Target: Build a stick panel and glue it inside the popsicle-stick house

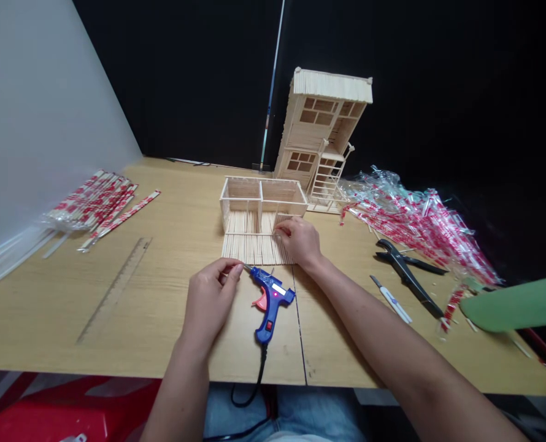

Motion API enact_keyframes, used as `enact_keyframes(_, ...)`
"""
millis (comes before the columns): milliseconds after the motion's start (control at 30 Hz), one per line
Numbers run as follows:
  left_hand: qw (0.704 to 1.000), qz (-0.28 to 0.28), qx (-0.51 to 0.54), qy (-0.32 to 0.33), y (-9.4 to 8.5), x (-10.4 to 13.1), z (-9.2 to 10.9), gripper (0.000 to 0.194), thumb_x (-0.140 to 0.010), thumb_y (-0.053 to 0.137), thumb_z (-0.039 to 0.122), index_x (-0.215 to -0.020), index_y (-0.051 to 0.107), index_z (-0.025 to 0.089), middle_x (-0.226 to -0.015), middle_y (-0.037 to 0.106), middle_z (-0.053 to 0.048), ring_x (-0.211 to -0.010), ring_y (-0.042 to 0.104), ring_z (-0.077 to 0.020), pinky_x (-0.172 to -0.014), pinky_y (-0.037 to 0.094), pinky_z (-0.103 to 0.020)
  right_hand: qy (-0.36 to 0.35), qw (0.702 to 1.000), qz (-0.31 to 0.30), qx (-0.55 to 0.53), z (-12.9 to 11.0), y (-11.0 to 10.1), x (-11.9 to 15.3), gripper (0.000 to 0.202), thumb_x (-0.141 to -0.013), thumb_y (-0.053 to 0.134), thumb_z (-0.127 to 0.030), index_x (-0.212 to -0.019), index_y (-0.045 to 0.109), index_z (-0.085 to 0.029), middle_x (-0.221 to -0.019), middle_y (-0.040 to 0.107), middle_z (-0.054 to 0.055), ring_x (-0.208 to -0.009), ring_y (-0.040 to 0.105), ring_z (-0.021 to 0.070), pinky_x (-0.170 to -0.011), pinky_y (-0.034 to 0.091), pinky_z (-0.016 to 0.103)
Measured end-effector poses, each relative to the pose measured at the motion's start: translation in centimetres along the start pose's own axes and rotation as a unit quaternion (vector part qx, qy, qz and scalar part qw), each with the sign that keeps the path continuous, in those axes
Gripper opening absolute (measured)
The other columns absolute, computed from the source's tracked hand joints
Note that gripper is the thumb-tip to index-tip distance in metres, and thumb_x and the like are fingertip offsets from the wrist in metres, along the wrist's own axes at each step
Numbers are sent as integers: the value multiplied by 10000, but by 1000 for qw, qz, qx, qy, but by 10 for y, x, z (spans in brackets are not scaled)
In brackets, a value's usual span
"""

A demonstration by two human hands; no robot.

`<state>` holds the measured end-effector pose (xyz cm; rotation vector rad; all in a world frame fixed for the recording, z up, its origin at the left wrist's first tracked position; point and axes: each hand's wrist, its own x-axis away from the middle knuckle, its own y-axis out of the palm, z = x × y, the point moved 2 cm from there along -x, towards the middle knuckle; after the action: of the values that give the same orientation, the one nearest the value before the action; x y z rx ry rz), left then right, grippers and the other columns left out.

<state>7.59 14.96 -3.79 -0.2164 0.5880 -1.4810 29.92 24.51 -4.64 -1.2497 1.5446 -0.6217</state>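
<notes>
A small open wooden box (240,189) made of thin sticks stands mid-table, with a floor of parallel sticks (245,248) reaching out in front of it. My right hand (298,241) is at the right side of that floor, fingers pinched by a divider; what they hold, if anything, is too small to tell. My left hand (214,294) is closed at the front left edge of the floor, thumb and index together beside the nozzle of a blue glue gun (269,301). The gun lies on the table, its small light lit.
A tall stick house model (314,132) stands behind. Wrapped chopsticks (98,199) and a clear ruler (116,285) lie left. At right are torn wrappers (415,221), black pliers (408,276), a craft knife (391,299) and a green cylindrical object (516,304).
</notes>
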Motion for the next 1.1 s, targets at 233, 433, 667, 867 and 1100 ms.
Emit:
enact_keyframes(233, 1000, 2, -7, 3, 1, 0, -4, 242, -929, 576, 364, -963, 731, 181, -854, 750, -49, -714, 664, -171, -685, 496, -293, -14, 999, 23, 39, -1, 4, 3, 205, -934, 578, -302, -956, 772, -238, -953, 719, 30, -845, 631, 184, -658, 387, 270)
enact_keyframes(433, 1000, 8, -7, 1, 2, -1, -7, 228, -925, 585, 369, -964, 735, 202, -864, 749, -31, -730, 671, -169, -689, 497, -291, -26, 995, 26, 90, 1, 6, 5, 251, -971, 524, -332, -937, 751, -231, -974, 716, 35, -804, 631, 171, -607, 350, 270)
enact_keyframes(667, 1000, 6, -13, -3, 0, 1, -5, 223, -927, 581, 370, -939, 733, 206, -816, 738, -16, -689, 649, -161, -660, 484, -280, -50, 995, 37, 74, 0, 6, 6, 219, -970, 520, -285, -1035, 724, -241, -1051, 723, 32, -843, 640, 170, -632, 357, 256)
enact_keyframes(867, 1000, 10, -19, 4, 1, 0, -7, 225, -925, 586, 385, -933, 735, 216, -807, 736, -5, -676, 641, -159, -652, 477, -276, -52, 994, 23, 89, 1, 8, 5, 301, -1006, 454, -340, -1008, 738, -242, -982, 715, 45, -803, 625, 167, -602, 330, 258)
enact_keyframes(1100, 1000, 7, -26, 5, 1, 1, -7, 221, -924, 585, 374, -930, 733, 210, -813, 738, -11, -674, 639, -157, -648, 475, -275, -46, 994, 15, 97, -1, 8, 5, 299, -1004, 451, -330, -1011, 739, -247, -991, 714, 41, -807, 622, 165, -599, 325, 266)
